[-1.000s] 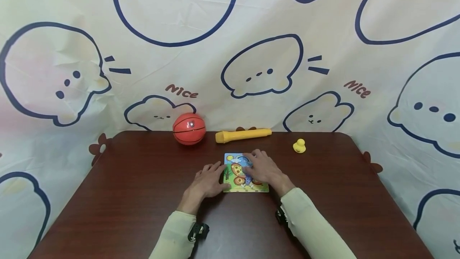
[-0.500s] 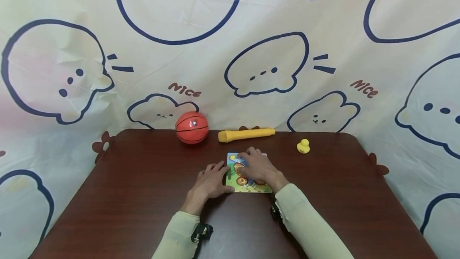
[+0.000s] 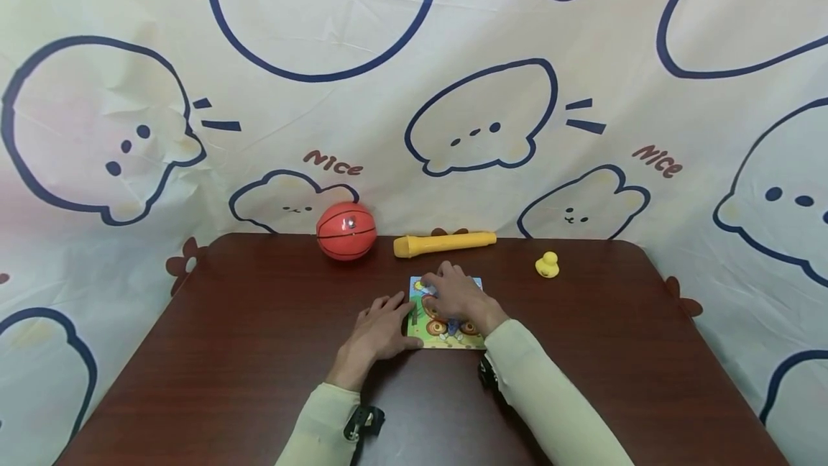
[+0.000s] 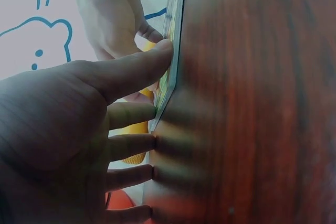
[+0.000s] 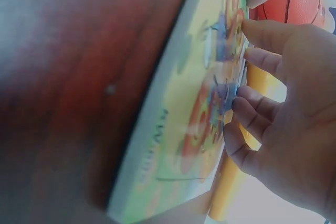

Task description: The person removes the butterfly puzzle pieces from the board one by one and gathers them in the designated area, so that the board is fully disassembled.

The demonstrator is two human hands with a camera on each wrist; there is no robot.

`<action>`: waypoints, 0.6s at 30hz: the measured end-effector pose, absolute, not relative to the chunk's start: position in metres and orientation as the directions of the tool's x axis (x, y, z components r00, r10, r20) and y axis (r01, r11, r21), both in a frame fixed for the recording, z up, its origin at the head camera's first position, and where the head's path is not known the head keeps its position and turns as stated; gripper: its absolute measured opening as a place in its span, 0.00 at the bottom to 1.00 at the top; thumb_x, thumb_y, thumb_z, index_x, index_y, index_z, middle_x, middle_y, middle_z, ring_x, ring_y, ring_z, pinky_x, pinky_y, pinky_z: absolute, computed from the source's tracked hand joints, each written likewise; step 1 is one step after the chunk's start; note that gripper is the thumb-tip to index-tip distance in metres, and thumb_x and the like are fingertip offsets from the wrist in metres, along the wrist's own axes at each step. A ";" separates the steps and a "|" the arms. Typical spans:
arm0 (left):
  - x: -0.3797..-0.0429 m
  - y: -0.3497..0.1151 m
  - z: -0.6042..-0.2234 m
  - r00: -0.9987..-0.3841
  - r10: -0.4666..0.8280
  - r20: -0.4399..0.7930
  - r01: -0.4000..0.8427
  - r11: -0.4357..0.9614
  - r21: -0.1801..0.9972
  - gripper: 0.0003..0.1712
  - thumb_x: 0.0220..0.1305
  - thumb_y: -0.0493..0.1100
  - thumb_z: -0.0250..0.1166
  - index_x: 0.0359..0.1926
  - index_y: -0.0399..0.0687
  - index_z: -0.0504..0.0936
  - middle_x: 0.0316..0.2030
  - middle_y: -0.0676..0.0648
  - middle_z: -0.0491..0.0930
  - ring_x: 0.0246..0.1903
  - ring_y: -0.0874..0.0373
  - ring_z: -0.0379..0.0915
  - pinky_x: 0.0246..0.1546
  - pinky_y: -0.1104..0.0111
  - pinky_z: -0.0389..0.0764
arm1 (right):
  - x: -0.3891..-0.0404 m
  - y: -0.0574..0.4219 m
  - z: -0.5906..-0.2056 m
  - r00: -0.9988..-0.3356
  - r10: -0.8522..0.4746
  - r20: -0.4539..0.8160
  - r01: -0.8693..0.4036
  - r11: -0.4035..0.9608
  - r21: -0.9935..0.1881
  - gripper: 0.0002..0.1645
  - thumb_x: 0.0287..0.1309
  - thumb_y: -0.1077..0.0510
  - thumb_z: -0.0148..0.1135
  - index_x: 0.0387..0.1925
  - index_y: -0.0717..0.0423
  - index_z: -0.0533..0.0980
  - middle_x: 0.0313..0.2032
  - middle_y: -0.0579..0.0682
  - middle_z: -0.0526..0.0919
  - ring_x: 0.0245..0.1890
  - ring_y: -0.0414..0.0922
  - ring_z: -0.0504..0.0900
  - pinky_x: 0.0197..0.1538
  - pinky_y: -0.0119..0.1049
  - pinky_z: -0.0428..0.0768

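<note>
A thin, square, brightly coloured picture puzzle board (image 3: 443, 340) lies flat on the dark wooden table. My left hand (image 3: 375, 333) rests at its left side, thumb on the near left corner and fingers spread along the edge. In the left wrist view, the thumb lies over the board's rim (image 4: 177, 51) and the other fingertips are down by the tabletop. Over the upper middle of the picture, my right hand (image 3: 458, 297) touches the surface with slightly bent fingertips. From the right wrist, the picture (image 5: 202, 114) shows cartoon shapes; the hand covers part of it.
At the back of the table (image 3: 259, 351) sit a red toy basketball (image 3: 346, 231), a yellow toy microphone (image 3: 446, 243) and, farther right, a small yellow rubber duck (image 3: 547, 265). A white cartoon-print cloth (image 3: 382, 135) hangs behind the table.
My right hand has slid leftward across the board, covering more of its upper left. The left hand stays at the left edge. The head view has shifted slightly.
</note>
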State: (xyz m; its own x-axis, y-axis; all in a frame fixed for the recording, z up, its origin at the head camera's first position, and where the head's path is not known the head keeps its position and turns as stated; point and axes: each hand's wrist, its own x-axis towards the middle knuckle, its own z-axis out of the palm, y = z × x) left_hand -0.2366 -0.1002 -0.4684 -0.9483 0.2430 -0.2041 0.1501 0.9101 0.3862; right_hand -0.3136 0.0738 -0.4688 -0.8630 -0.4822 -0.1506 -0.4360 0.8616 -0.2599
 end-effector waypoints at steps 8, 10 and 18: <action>-0.236 -0.101 -0.467 -0.953 0.233 -0.193 0.148 0.915 0.375 0.43 0.55 0.63 0.68 0.69 0.55 0.68 0.73 0.44 0.59 0.70 0.42 0.53 0.65 0.40 0.59 | -0.322 0.067 -0.459 -0.847 -0.465 -0.256 -0.403 0.877 -0.260 0.27 0.66 0.42 0.55 0.66 0.33 0.67 0.54 0.52 0.66 0.47 0.48 0.64 0.40 0.44 0.71; -0.236 -0.100 -0.467 -0.954 0.231 -0.190 0.148 0.916 0.373 0.43 0.55 0.63 0.68 0.69 0.55 0.68 0.73 0.44 0.59 0.70 0.42 0.53 0.65 0.40 0.59 | -0.322 0.066 -0.456 -0.842 -0.461 -0.280 -0.395 0.881 -0.261 0.28 0.66 0.43 0.56 0.66 0.32 0.67 0.56 0.53 0.65 0.49 0.49 0.65 0.41 0.46 0.73; -0.234 -0.097 -0.468 -0.957 0.220 -0.192 0.133 0.914 0.383 0.43 0.54 0.63 0.69 0.68 0.54 0.69 0.72 0.44 0.60 0.70 0.42 0.54 0.66 0.41 0.59 | -0.323 0.063 -0.452 -0.828 -0.458 -0.322 -0.389 0.884 -0.257 0.28 0.65 0.46 0.59 0.65 0.31 0.67 0.54 0.53 0.65 0.49 0.49 0.64 0.43 0.46 0.73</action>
State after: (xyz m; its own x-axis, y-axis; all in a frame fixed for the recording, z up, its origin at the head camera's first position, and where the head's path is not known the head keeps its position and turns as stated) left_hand -0.2339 -0.0972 -0.4684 -0.9566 0.2197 -0.1916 0.1331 0.9140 0.3833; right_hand -0.3231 0.0633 -0.4522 -0.8284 -0.4584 -0.3219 -0.3895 0.8844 -0.2572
